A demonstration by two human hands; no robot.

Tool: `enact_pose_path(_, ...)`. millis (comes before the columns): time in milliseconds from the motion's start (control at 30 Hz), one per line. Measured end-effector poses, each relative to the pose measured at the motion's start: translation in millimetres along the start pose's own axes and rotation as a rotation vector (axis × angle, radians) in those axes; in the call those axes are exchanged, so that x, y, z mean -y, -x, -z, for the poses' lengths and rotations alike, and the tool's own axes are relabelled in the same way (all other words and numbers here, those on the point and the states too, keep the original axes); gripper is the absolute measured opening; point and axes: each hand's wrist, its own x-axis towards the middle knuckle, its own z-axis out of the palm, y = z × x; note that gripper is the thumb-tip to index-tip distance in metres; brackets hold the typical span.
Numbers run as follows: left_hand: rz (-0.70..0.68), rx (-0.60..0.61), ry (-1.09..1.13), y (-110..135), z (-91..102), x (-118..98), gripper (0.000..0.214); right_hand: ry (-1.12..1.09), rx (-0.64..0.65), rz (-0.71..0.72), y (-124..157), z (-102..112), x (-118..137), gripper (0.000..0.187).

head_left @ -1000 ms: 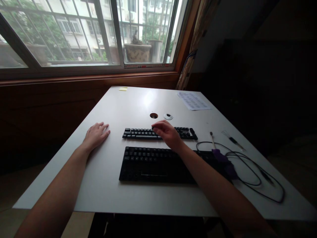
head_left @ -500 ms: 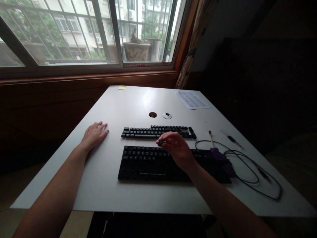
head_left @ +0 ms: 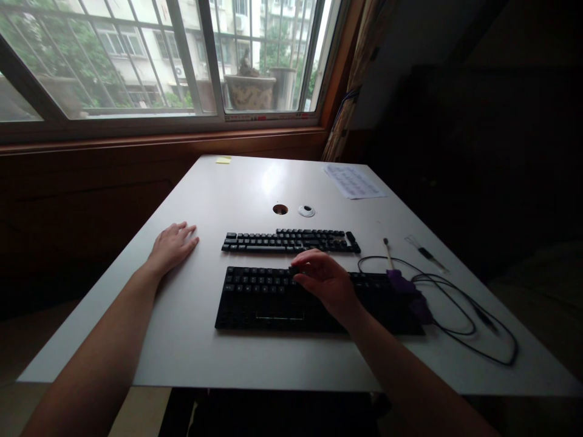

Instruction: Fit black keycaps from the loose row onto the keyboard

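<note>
Between the thumb and fingertips of my right hand [head_left: 325, 280] is a small dark keycap [head_left: 293, 271], partly hidden by the fingers. That hand hovers over the upper rows of a black keyboard [head_left: 259, 315], whose top rows at the left carry keycaps while its lower part looks bare and dark. Behind the keyboard, loose black keycaps [head_left: 262, 243] lie in rows on the white table. My left hand [head_left: 172, 246] rests flat on the tabletop to the left of these rows, fingers spread, holding nothing.
A purple cloth [head_left: 403, 285] lies over the keyboard's right end, beside a brush [head_left: 388, 252] and a coiled black cable [head_left: 473, 328]. Farther right is a wire keycap puller [head_left: 426, 252]. Papers [head_left: 355, 182], a yellow sticky note [head_left: 223, 160], a cable hole [head_left: 280, 209] and its white cover [head_left: 306, 211] are toward the back.
My right hand has lowered slightly with the keycap, toward the keyboard's upper rows. The left hand stays where it was on the table.
</note>
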Motion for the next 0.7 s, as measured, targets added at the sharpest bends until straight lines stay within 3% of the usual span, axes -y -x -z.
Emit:
enact_pose_path(167, 0.000, -0.007, 0.002, 0.1, -0.7, 0.6, 0.060, 0.038, -0.026, 0.005, 2.6, -0.8, -2.8, 0.022)
enact_pose_path(400, 0.002, -0.009, 0.010, 0.3, -0.7, 0.6, 0.061, -0.067, -0.028, -0.097, 7.5, -1.5, -5.0, 0.025)
enact_pose_path(700, 0.001, -0.007, 0.008, 0.3, -0.6, 0.2, 0.062, 0.043, -0.058, -0.084, 10.7, -1.8, -7.5, 0.024)
